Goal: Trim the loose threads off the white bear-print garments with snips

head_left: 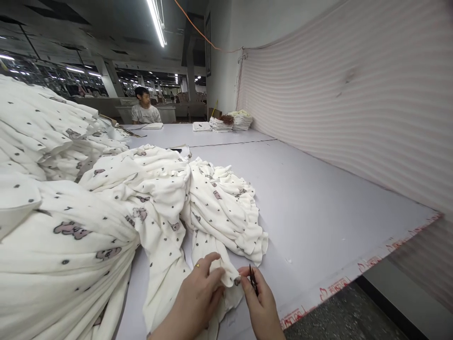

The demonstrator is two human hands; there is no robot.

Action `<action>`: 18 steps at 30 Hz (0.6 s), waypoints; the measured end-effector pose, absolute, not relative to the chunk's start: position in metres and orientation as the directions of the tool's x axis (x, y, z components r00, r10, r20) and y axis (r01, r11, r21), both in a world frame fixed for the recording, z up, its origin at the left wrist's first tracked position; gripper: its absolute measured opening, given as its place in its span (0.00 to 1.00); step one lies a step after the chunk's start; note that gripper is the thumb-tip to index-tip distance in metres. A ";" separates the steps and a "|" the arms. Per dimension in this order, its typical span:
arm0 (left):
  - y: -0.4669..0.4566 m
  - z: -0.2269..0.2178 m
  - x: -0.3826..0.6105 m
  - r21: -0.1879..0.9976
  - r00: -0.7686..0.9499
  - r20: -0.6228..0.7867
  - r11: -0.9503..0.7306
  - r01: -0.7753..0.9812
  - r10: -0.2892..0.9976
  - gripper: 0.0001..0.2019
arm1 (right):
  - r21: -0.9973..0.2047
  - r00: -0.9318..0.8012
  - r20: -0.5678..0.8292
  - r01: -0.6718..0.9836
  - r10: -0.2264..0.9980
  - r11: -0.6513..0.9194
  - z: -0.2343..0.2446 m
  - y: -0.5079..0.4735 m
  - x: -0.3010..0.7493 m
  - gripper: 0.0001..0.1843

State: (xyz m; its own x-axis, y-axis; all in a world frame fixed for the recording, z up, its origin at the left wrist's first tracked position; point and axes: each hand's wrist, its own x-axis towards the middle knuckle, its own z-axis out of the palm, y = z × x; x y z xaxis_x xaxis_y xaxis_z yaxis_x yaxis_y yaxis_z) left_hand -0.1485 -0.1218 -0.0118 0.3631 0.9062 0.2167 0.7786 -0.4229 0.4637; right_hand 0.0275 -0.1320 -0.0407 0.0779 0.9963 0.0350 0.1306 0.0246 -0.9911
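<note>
While my left hand (196,295) curls, hold unclear, my right hand (264,302) grips snips (252,278), seemingly working cloth (219,217) best kept taut next.

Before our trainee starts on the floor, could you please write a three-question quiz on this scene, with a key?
1. True or false: the white fabric near the left hand carries printed figures.
2. Which hand holds the dark snips: (a) left, (b) right, (c) neither?
3. Fill in: the print along the edge of the table is ____ in colour.

Key:
1. True; dots and purplish figures show on it.
2. (b), the right hand.
3. Red.
</note>
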 end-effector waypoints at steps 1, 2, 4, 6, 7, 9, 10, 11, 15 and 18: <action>-0.117 -0.015 -0.147 0.474 0.369 0.271 -0.457 0.753 0.889 0.11 | -0.989 0.097 0.050 0.146 0.994 0.035 -0.040 -0.130 0.027 0.13; -0.113 -0.017 -0.146 0.502 0.368 0.305 -0.477 0.721 0.878 0.10 | -0.983 0.114 0.072 0.175 0.991 0.051 -0.039 -0.126 0.026 0.13; -0.106 -0.021 -0.150 0.566 0.359 0.304 -0.470 0.677 0.883 0.10 | -0.955 0.136 0.150 0.275 0.979 0.108 -0.036 -0.116 0.025 0.13; -0.100 -0.026 -0.156 0.591 0.357 0.252 -0.435 0.679 0.900 0.11 | -0.913 0.146 0.234 0.374 0.961 0.166 -0.035 -0.107 0.023 0.11; -0.098 -0.028 -0.158 0.585 0.356 0.230 -0.421 0.693 0.906 0.11 | -0.896 0.153 0.263 0.405 0.953 0.182 -0.034 -0.104 0.023 0.10; -0.094 -0.033 -0.163 0.580 0.338 0.211 -0.396 0.712 0.917 0.08 | -0.885 0.146 0.268 0.429 0.952 0.184 -0.035 -0.106 0.024 0.09; -0.093 -0.035 -0.164 0.594 0.329 0.202 -0.383 0.708 0.922 0.08 | -0.885 0.095 0.253 0.425 0.963 0.190 -0.037 -0.110 0.026 0.08; -0.092 -0.035 -0.166 0.613 0.322 0.190 -0.369 0.698 0.927 0.09 | -0.882 0.016 0.240 0.422 0.971 0.211 -0.040 -0.117 0.028 0.06; -0.098 -0.028 -0.173 0.699 0.270 0.182 -0.318 0.640 0.945 0.15 | -0.802 -0.216 0.183 0.531 0.959 0.273 -0.058 -0.142 0.034 0.18; -0.118 -0.028 -0.182 0.709 0.198 0.208 -0.287 0.644 0.958 0.08 | -0.808 -0.139 0.124 0.560 0.982 0.182 -0.065 -0.142 0.035 0.10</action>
State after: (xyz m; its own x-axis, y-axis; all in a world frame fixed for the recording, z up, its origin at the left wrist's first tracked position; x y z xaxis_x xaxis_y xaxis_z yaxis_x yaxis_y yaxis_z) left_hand -0.1821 -0.1180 -0.0277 0.1976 0.9579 0.2083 0.6437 -0.2870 0.7094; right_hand 0.0349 -0.1419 -0.0650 -0.1392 0.9824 0.1243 0.5605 0.1816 -0.8080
